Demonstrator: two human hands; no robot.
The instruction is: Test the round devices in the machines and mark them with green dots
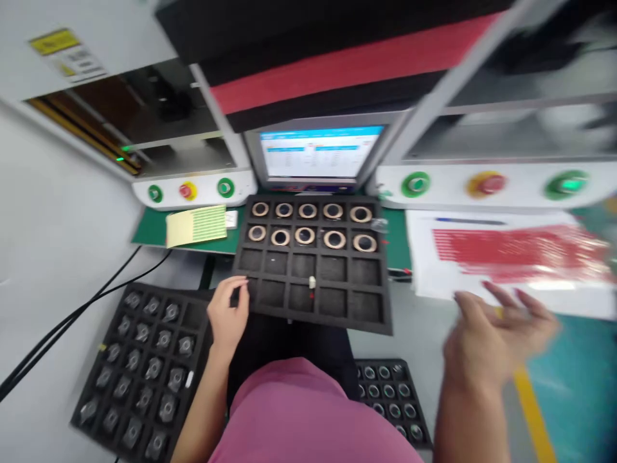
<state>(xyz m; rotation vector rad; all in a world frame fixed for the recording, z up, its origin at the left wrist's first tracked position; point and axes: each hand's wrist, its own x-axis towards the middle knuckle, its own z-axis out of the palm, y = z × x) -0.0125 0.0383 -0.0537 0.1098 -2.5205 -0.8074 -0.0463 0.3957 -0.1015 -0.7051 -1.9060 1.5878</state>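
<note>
My left hand (228, 312) is at the near left corner of a black foam tray (315, 325), thumb and forefinger curled together in a pinch. What they grip, if anything, is too small to make out. Gold-rimmed round parts (305, 236) with dark centres fill the two far rows of the tray. In its nearer rows lies a small white piece (312, 282) with a red bit beside it. My right hand (501, 328), blurred by motion, is held out to the right with fingers spread, just in front of a sheet of red stickers (511, 251).
A second foam tray (139, 366) of clear parts lies lower left, with black cables (72, 325) nearby. Another tray (390, 392) of ring-like parts sits low. Behind are a monitor (318, 154), green buttons (415, 184), a red button (489, 184), yellow-green labels (196, 225) and a pen (470, 221).
</note>
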